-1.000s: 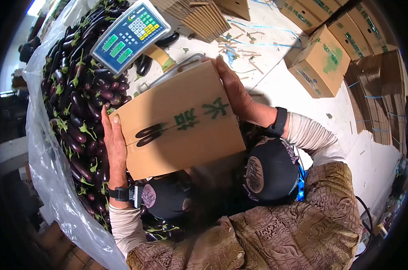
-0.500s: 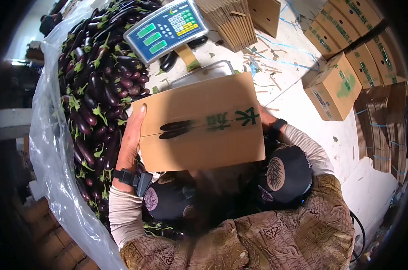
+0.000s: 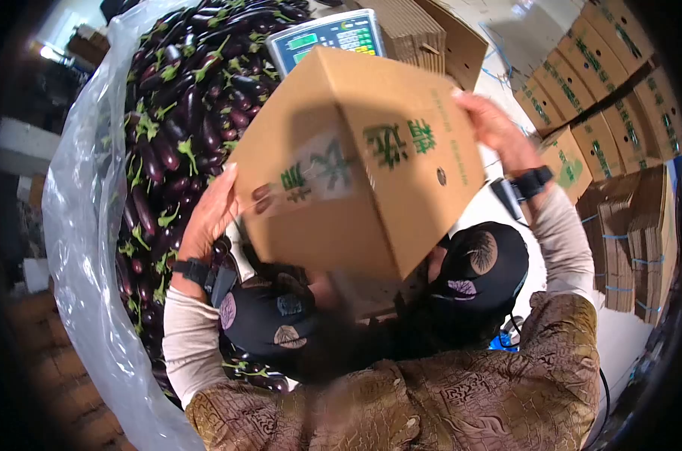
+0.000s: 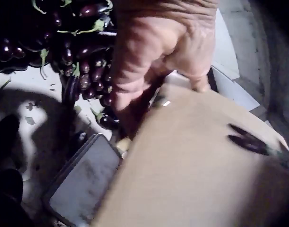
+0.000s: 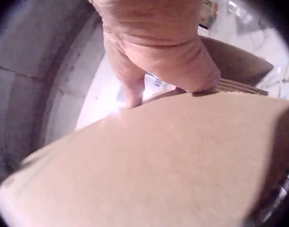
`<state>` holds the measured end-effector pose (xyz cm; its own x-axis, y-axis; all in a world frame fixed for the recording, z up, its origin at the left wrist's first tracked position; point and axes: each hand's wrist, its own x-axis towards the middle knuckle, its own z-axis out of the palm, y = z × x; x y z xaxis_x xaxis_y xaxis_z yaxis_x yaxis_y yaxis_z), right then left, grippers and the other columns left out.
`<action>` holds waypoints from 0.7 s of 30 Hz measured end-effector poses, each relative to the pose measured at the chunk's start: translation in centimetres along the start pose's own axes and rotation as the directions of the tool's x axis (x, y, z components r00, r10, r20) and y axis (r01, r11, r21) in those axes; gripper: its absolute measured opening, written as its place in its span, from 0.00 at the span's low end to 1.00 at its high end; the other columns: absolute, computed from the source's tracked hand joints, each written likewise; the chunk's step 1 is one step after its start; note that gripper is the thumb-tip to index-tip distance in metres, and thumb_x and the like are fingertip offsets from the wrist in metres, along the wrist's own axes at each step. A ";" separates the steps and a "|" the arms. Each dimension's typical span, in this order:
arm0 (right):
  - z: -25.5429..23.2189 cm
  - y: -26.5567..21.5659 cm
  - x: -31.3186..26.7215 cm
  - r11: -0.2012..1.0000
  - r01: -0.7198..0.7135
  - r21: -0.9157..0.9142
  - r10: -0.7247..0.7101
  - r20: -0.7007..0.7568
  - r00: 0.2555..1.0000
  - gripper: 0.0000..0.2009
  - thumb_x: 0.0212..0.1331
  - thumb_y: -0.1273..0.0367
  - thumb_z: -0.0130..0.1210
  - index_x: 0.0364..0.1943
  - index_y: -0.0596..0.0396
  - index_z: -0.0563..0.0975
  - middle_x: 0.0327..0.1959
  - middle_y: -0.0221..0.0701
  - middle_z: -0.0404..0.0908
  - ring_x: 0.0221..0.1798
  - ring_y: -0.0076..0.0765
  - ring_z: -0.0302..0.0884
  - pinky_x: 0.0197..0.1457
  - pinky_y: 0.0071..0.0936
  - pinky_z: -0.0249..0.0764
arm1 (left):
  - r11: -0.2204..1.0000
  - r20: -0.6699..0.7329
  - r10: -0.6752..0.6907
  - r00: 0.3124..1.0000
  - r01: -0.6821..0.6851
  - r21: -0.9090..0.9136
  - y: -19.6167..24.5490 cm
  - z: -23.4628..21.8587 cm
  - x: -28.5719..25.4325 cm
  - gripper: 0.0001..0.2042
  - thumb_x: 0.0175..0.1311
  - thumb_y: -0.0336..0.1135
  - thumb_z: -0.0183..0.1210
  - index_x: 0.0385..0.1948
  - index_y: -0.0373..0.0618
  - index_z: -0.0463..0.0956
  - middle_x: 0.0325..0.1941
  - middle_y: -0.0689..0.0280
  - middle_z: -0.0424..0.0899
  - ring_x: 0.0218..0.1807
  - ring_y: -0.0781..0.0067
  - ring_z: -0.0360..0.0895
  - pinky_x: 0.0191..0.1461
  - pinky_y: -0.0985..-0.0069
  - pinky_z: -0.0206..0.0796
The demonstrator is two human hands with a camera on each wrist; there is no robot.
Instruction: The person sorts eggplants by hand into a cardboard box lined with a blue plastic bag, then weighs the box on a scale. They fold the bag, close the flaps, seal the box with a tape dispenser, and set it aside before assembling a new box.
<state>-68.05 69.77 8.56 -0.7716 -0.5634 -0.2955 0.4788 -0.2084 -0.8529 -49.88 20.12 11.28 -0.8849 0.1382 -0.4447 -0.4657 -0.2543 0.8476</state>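
A closed cardboard box [image 3: 303,195] with green lettering and printed eggplants is held tilted between both hands, over the person's knees. Tape crosses one face, and an adjoining face shows a hole and more print. My left hand [image 3: 215,207] grips its left end; in the left wrist view that hand [image 4: 163,52] curls over the box's edge [image 4: 196,156]. Over at the upper right, my right hand [image 3: 499,131] holds the opposite end. The right wrist view shows the right hand's thumb and fingers [image 5: 201,78] over the box's edge, their tips hidden behind it.
Many loose eggplants [image 3: 194,113] lie at the left beside a clear plastic sheet [image 3: 93,248]. A digital scale [image 3: 326,37] stands behind the box, with its tray [image 4: 87,179] below. Flattened cartons [image 3: 416,34] are behind; packed boxes [image 3: 612,98] and bundled cardboard [image 3: 627,240] stand at the right.
The box has turned and tilted, bringing the face with the hole into view. My right hand has come up from behind its right end to the upper right; the left stays at its end.
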 end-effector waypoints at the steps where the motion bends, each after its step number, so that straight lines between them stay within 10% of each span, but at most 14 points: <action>1: 0.7 -3.0 -1.2 0.989 0.092 -0.117 -0.093 0.003 0.996 0.18 0.64 0.62 0.58 0.53 0.58 0.75 0.49 0.33 0.82 0.47 0.26 0.81 0.53 0.28 0.78 | 0.997 -0.056 -0.011 0.998 0.016 0.080 1.3 2.0 -0.4 0.25 0.74 0.50 0.49 0.65 0.45 0.63 0.48 0.66 0.79 0.41 0.75 0.80 0.45 0.76 0.76; 3: 7.0 -7.3 -4.7 0.912 0.247 -0.327 -0.280 -0.056 0.958 0.19 0.61 0.62 0.61 0.51 0.58 0.75 0.46 0.31 0.82 0.45 0.24 0.81 0.50 0.25 0.78 | 0.783 -0.097 0.008 0.995 0.054 0.620 2.0 1.7 -0.9 0.27 0.70 0.48 0.53 0.64 0.40 0.65 0.41 0.67 0.79 0.38 0.78 0.76 0.43 0.81 0.71; 8: 21.2 -6.4 -12.0 0.508 0.149 -0.849 -0.226 0.035 0.974 0.14 0.56 0.68 0.63 0.45 0.54 0.76 0.36 0.28 0.81 0.37 0.25 0.80 0.40 0.26 0.75 | 0.524 0.084 0.213 0.974 -0.186 0.831 5.3 5.8 -3.4 0.23 0.65 0.47 0.58 0.55 0.39 0.73 0.35 0.60 0.83 0.37 0.73 0.78 0.43 0.75 0.70; 9: 20.3 -3.1 -11.3 -0.043 0.514 -0.857 -0.455 0.475 0.753 0.17 0.55 0.69 0.63 0.49 0.54 0.76 0.38 0.36 0.81 0.37 0.41 0.81 0.40 0.31 0.77 | 0.529 0.079 0.222 0.972 -0.188 0.828 5.4 6.6 -4.1 0.23 0.65 0.47 0.58 0.55 0.39 0.73 0.35 0.60 0.83 0.37 0.73 0.78 0.43 0.75 0.70; 12: 23.3 2.4 -12.6 -0.273 0.495 -0.825 -0.156 0.545 0.823 0.16 0.40 0.78 0.60 0.33 0.53 0.68 0.30 0.37 0.71 0.38 0.49 0.77 0.38 0.43 0.77 | 0.588 0.213 0.310 0.927 -0.363 0.723 5.6 8.2 -6.4 0.20 0.66 0.33 0.61 0.58 0.41 0.71 0.40 0.58 0.84 0.44 0.73 0.79 0.51 0.75 0.71; 21: 24.2 9.3 -14.5 -0.095 0.455 -0.886 0.094 0.447 0.890 0.14 0.47 0.75 0.64 0.38 0.55 0.72 0.35 0.41 0.74 0.41 0.53 0.77 0.42 0.42 0.76 | 0.775 0.135 0.181 0.974 -0.226 0.591 4.1 5.2 -12.1 0.23 0.71 0.40 0.56 0.63 0.41 0.68 0.52 0.58 0.82 0.52 0.71 0.79 0.56 0.74 0.70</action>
<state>-42.31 56.67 15.30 -0.4544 -0.8780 -0.1507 -0.7675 0.4717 -0.4341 -41.05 22.43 21.63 -0.9457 0.2183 -0.2408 -0.1584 0.3374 0.9279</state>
